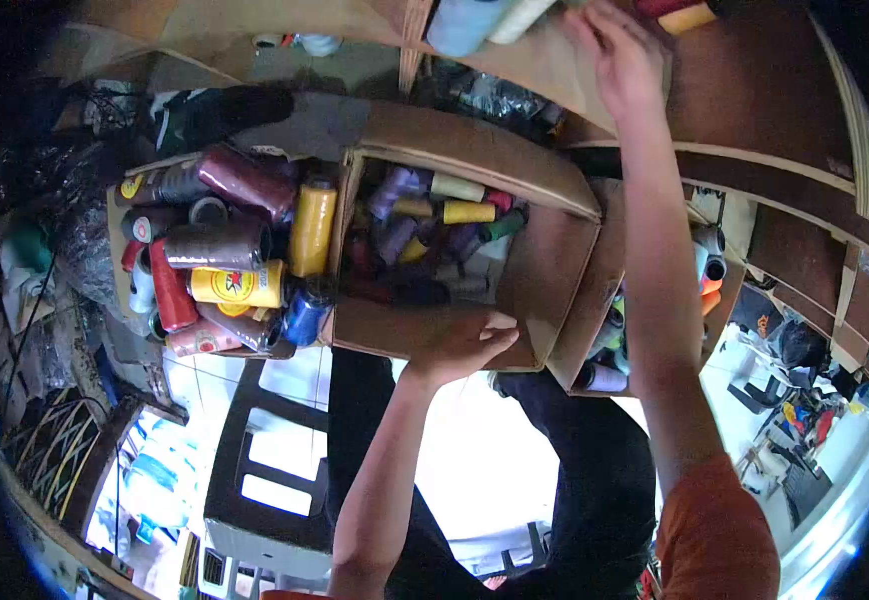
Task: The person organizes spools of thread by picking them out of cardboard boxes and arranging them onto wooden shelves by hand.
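An open cardboard box [425, 335] sits in front of me with several thread spools inside, among them a yellow spool [470, 212] and a cream spool [458, 187]. My left hand [465, 345] is at the box's near rim, its fingers curled over the edge. My right hand [623, 60] is stretched up to the wooden shelf [575, 85], fingers extended and slightly blurred. Beside its fingertips lie a white thread cone [522, 18] and a light blue cone [463, 25]. I see nothing held in the right hand.
At left, another carton is heaped with spools, including a maroon cone [247, 182] and a yellow cone [313, 228]. A third carton [592, 290] with spools stands right, partly behind my right arm. A dark plastic crate or stool [230, 480] is below left.
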`<state>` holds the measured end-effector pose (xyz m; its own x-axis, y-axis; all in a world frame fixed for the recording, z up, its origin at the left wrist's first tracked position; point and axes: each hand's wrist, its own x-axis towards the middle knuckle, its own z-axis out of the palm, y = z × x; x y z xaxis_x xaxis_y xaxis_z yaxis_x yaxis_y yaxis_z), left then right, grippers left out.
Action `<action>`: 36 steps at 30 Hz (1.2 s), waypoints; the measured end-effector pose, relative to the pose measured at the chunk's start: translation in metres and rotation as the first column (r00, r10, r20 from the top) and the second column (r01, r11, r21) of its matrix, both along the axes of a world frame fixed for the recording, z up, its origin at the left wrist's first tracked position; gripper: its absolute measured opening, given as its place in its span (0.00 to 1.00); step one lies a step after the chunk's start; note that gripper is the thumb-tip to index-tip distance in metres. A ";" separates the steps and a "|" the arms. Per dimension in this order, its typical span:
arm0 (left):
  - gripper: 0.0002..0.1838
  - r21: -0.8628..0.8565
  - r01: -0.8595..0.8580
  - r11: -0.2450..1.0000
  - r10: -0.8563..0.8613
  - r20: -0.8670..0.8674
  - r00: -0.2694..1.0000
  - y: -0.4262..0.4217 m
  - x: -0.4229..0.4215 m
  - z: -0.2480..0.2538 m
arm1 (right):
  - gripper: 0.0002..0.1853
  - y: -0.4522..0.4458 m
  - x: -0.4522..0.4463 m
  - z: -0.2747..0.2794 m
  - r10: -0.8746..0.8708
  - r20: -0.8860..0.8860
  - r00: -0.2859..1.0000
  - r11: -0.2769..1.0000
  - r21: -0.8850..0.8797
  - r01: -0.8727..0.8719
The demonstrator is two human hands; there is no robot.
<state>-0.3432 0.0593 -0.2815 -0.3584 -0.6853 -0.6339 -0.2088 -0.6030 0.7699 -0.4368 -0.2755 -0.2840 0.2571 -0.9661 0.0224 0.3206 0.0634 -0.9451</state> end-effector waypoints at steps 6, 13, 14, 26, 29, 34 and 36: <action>0.20 0.114 -0.072 0.991 0.069 0.036 0.997 0.006 0.005 -0.009 | 0.16 0.168 -0.067 -0.018 0.857 -0.039 0.513 0.418 0.635 -0.649; 0.17 0.124 -0.256 0.959 0.252 0.048 0.966 0.019 0.000 -0.019 | 0.20 0.250 -0.107 -0.265 0.052 -0.899 0.436 0.986 -0.021 -0.163; 0.17 0.096 -0.271 0.958 0.268 0.039 0.963 0.020 0.000 -0.024 | 0.21 0.250 -0.105 -0.274 0.019 -0.909 0.416 0.994 -0.028 -0.108; 0.17 -0.212 -0.516 0.830 0.554 0.218 0.803 0.022 0.016 -0.029 | 0.28 0.248 -0.103 -0.032 0.575 -0.721 0.386 0.812 0.448 -0.373; 0.21 -0.069 -0.613 0.787 0.598 -0.159 0.785 0.031 0.001 0.002 | 0.28 0.256 -0.106 0.061 0.606 -0.560 0.565 0.795 0.441 -0.417; 0.29 0.248 -0.557 0.793 0.542 -0.706 0.457 0.030 -0.021 0.063 | 0.30 0.261 -0.108 0.152 0.516 -0.142 0.845 0.764 0.524 -0.378; 0.34 0.231 -0.547 0.805 0.493 -0.774 0.398 0.025 -0.023 0.090 | 0.30 0.258 -0.111 0.183 0.452 -0.075 0.889 0.761 0.552 -0.341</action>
